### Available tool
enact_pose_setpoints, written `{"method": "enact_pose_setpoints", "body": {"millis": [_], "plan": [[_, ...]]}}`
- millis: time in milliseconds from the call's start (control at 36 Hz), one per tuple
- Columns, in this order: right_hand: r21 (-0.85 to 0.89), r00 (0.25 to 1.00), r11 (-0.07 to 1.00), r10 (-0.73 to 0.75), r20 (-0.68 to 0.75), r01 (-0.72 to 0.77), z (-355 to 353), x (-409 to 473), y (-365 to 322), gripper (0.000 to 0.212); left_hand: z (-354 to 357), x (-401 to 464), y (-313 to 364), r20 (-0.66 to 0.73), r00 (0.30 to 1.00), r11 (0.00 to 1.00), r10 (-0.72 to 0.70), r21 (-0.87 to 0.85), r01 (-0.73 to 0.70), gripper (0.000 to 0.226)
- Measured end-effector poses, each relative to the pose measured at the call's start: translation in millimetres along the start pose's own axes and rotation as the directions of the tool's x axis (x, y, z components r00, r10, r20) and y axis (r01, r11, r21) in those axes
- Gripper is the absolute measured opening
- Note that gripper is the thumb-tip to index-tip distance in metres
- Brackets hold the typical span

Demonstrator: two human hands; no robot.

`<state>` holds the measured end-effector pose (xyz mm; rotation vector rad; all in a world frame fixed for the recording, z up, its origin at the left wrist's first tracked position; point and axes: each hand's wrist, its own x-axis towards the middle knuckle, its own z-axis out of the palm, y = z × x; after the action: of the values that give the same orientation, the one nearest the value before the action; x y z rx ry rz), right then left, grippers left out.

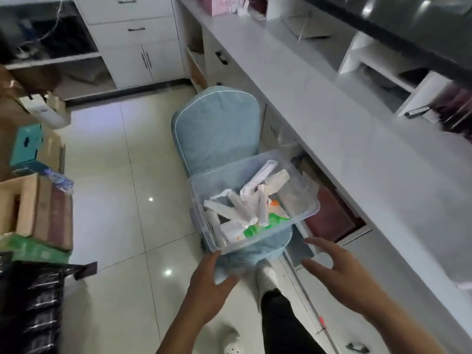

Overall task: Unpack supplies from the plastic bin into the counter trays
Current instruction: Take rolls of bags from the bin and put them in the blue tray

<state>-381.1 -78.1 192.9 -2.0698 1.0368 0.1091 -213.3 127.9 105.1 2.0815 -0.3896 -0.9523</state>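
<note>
A clear plastic bin (pixel 201 221) sits on the seat of a light blue cushioned chair (pixel 217 129). Inside lie several white wrapped supplies (pixel 245 205) and green and orange packets (pixel 258 226). My left hand (pixel 209 284) hovers just below the bin's near left corner, fingers spread, almost touching the rim. My right hand (pixel 339 274) is open to the right of the bin's near end, apart from it and empty. No trays are plainly visible on the counter.
A long white counter (pixel 344 139) runs along the right, with white cubby shelves (pixel 378 62) behind and an open drawer (pixel 329 221) under it beside the chair. Cardboard boxes (pixel 33 208) and a black bag (pixel 30 307) crowd the left. My feet stand on glossy tile.
</note>
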Motion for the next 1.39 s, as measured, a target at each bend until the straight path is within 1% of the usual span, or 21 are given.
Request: {"method": "enact_pose_setpoints", "body": {"millis": [167, 222, 278, 361, 444, 500, 556, 639, 694, 750, 778, 833, 889, 1000, 1056, 1111, 1167, 1250, 1278, 1333, 1389], "plan": [[-0.042, 0.990, 0.998, -0.030, 0.140, 0.036, 15.9, 99.0, -19.8, 0.049, -16.3, 48.8, 6.0, -0.038, 0.995, 0.996, -0.087, 0.020, 0.088, 0.042], [-0.051, 0.980, 0.998, -0.033, 0.199, 0.044, 21.2, 138.5, -27.8, 0.048, -21.1, 71.3, 9.3, -0.048, 0.992, 0.993, -0.117, 0.023, 0.118, 0.048], [-0.056, 0.965, 0.998, -0.023, 0.261, 0.039, 26.8, 178.9, -32.9, 0.049, -25.6, 92.3, 18.3, -0.055, 0.980, 0.980, -0.191, 0.039, 0.193, 0.062], [-0.038, 0.941, 0.999, 0.022, 0.337, -0.009, 40.8, 240.8, -30.1, 0.054, -30.7, 124.9, 25.5, -0.025, 0.963, 0.961, -0.269, 0.061, 0.270, 0.071], [-0.015, 0.925, 0.993, 0.115, 0.362, -0.118, 60.4, 307.7, -15.4, 0.054, -31.0, 164.6, 28.8, 0.000, 0.932, 0.931, -0.363, 0.040, 0.363, 0.074], [0.044, 0.916, 0.968, 0.220, 0.335, -0.248, 76.6, 351.9, 0.8, 0.057, -28.8, 193.6, 27.4, 0.006, 0.902, 0.902, -0.431, -0.008, 0.431, 0.075], [0.101, 0.891, 0.917, 0.343, 0.299, -0.387, 92.2, 389.7, 18.7, 0.057, -24.8, 218.2, 25.9, -0.006, 0.865, 0.861, -0.501, -0.100, 0.498, 0.078], [0.045, 0.801, 0.839, 0.500, 0.328, -0.542, 116.4, 435.1, 49.7, 0.029, -12.7, 246.9, 18.3, -0.038, 0.786, 0.774, -0.617, -0.207, 0.598, 0.092], [0.044, 0.726, 0.758, 0.605, 0.328, -0.651, 129.7, 454.6, 65.7, 0.037, -2.2, 259.9, 12.7, -0.053, 0.740, 0.730, -0.671, -0.221, 0.646, 0.095], [0.062, 0.661, 0.675, 0.695, 0.284, -0.736, 140.8, 472.6, 77.4, 0.039, 9.2, 269.0, 9.4, -0.079, 0.707, 0.702, -0.703, -0.242, 0.670, 0.093], [0.068, 0.640, 0.647, 0.725, 0.254, -0.759, 147.1, 481.2, 82.7, 0.045, 14.0, 272.9, 8.3, -0.094, 0.695, 0.691, -0.713, -0.260, 0.674, 0.091], [0.076, 0.639, 0.639, 0.742, 0.203, -0.765, 159.6, 497.6, 89.5, 0.059, 20.8, 279.3, 5.1, -0.108, 0.673, 0.669, -0.732, -0.301, 0.680, 0.090], [0.069, 0.648, 0.647, 0.742, 0.172, -0.759, 170.6, 509.8, 94.8, 0.063, 22.9, 282.1, 0.7, -0.096, 0.651, 0.640, -0.753, -0.341, 0.689, 0.092], [0.039, 0.667, 0.668, 0.733, 0.133, -0.743, 186.0, 523.9, 109.9, 0.054, 15.3, 284.3, -11.5, -0.072, 0.621, 0.596, -0.780, -0.387, 0.703, 0.083], [0.005, 0.661, 0.667, 0.737, 0.140, -0.745, 190.0, 528.0, 115.7, 0.056, 9.4, 286.0, -13.5, -0.057, 0.604, 0.568, -0.795, -0.417, 0.709, 0.078], [0.016, 0.651, 0.657, 0.742, 0.158, -0.753, 192.6, 530.3, 119.6, 0.055, 4.0, 288.1, -12.9, -0.048, 0.590, 0.545, -0.806, -0.447, 0.709, 0.072], [0.041, 0.656, 0.659, 0.736, 0.167, -0.751, 192.7, 530.1, 122.4, 0.053, -0.1, 288.7, -11.9, -0.049, 0.594, 0.549, -0.803, -0.450, 0.704, 0.066], [0.058, 0.687, 0.687, 0.711, 0.152, -0.724, 187.8, 518.9, 120.0, 0.053, -3.2, 290.2, -6.5, -0.029, 0.587, 0.522, -0.809, -0.496, 0.694, 0.067], [0.051, 0.698, 0.699, 0.702, 0.142, -0.713, 184.9, 511.0, 117.2, 0.051, -2.9, 291.1, -2.7, -0.060, 0.587, 0.533, -0.808, -0.500, 0.682, 0.067], [0.029, 0.729, 0.732, 0.673, 0.125, -0.680, 176.9, 489.8, 109.0, 0.046, -1.8, 291.6, 9.1, -0.189, 0.610, 0.624, -0.770, -0.425, 0.656, 0.066], [0.038, 0.771, 0.775, 0.621, 0.143, -0.631, 169.2, 466.3, 100.5, 0.046, 0.8, 291.8, 26.6, -0.291, 0.683, 0.739, -0.670, -0.348, 0.577, 0.062]]}}
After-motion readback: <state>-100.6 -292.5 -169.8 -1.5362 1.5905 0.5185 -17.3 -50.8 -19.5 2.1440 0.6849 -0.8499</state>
